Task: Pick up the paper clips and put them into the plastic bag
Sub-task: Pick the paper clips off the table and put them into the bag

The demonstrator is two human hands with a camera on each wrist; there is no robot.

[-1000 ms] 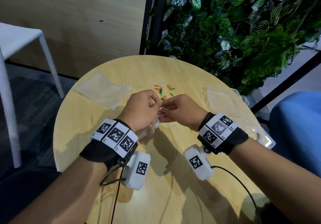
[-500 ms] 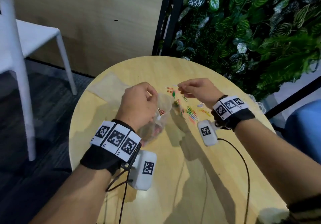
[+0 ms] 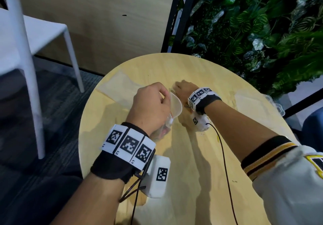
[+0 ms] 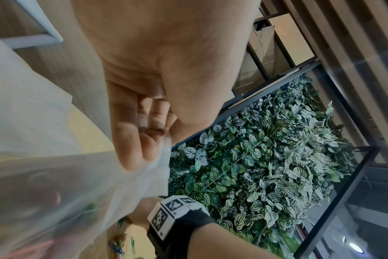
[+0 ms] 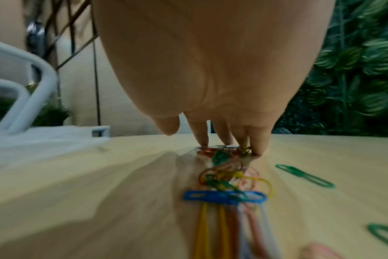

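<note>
My left hand (image 3: pixel 161 96) pinches the rim of a clear plastic bag (image 3: pixel 175 107) and holds its mouth open above the round wooden table (image 3: pixel 174 172). In the left wrist view the fingers (image 4: pixel 131 149) grip the bag (image 4: pixel 44 175), with coloured clips blurred inside it. My right hand (image 3: pixel 181 86) reaches past the bag to the table's far middle. In the right wrist view its straight fingertips (image 5: pixel 226 142) press on a heap of coloured paper clips (image 5: pixel 228 182). A green clip (image 5: pixel 304 175) lies apart to the right. In the head view the hand hides the heap.
A flat empty bag (image 3: pixel 118 86) lies at the table's far left, another (image 3: pixel 251 106) at the right beside a clear plastic box (image 3: pixel 277 107). A white clip (image 3: pixel 201 134) lies near my right wrist. A white chair (image 3: pixel 35 32) stands left; a plant wall (image 3: pixel 262 24) stands behind.
My right hand left the bag's mouth, moved away to the clip heap and now has its fingertips down on it. My left hand keeps hold of the bag. The head view shifted.
</note>
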